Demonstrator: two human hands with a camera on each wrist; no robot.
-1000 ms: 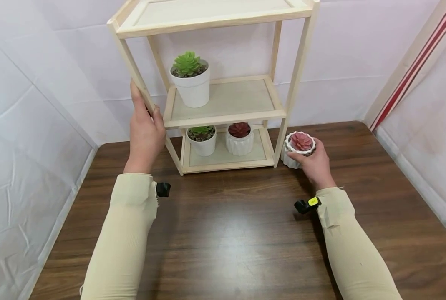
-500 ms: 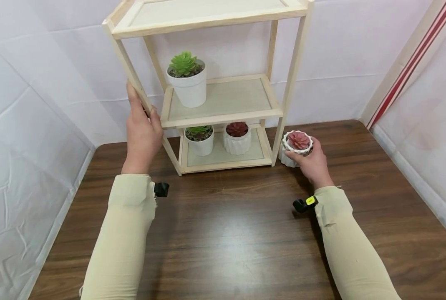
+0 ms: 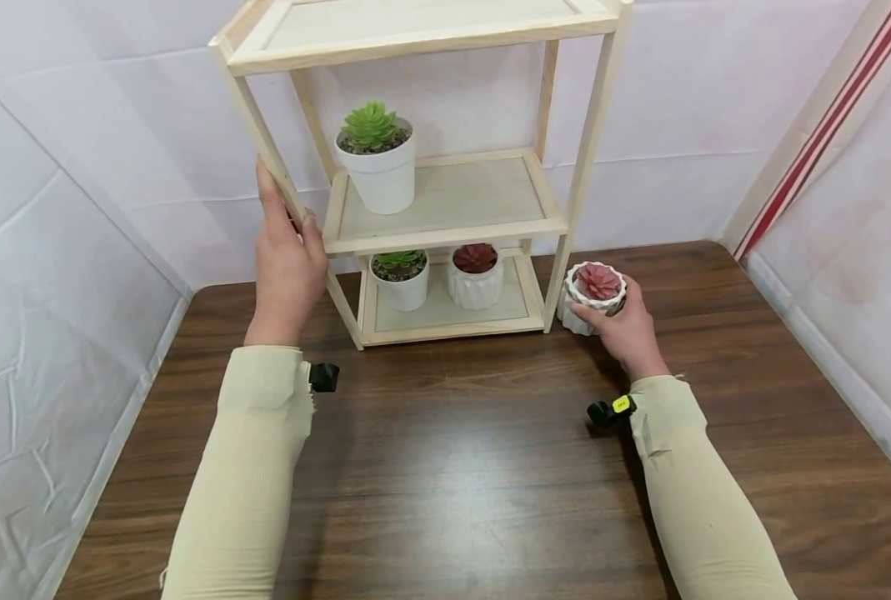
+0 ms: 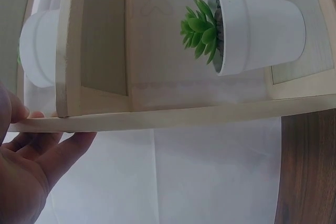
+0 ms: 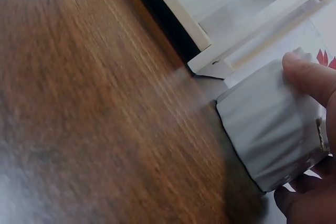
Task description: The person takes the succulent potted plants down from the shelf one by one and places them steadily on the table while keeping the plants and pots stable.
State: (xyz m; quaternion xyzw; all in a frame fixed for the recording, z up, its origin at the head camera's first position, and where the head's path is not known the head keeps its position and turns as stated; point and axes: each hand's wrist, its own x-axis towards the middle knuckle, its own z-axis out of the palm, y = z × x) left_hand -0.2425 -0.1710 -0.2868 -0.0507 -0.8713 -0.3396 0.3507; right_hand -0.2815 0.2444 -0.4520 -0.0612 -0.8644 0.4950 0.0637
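Observation:
My left hand (image 3: 287, 267) grips the left front post of a pale wooden shelf rack (image 3: 445, 237), thumb on the front side and fingers round the outer side. My right hand (image 3: 628, 329) holds a white fluted pot with a pinkish-red succulent (image 3: 598, 281), its thumb at the near rim and its fingers around the far side. In the right wrist view this fluted pot (image 5: 273, 119) stands on the table close by the foot of the rack's right front post. A smooth white pot with a green succulent (image 3: 379, 167) stands on the left of the middle shelf.
On the bottom shelf stand a second green succulent in a smooth white pot (image 3: 402, 283) and a dark red succulent in a fluted white pot (image 3: 476, 275). The rack stands on a dark wooden table (image 3: 445, 483). White cloth (image 3: 715, 100) hangs behind and at both sides.
The view shifts slightly between frames. Both hands keep their holds, and the rack and pots show no clear movement.

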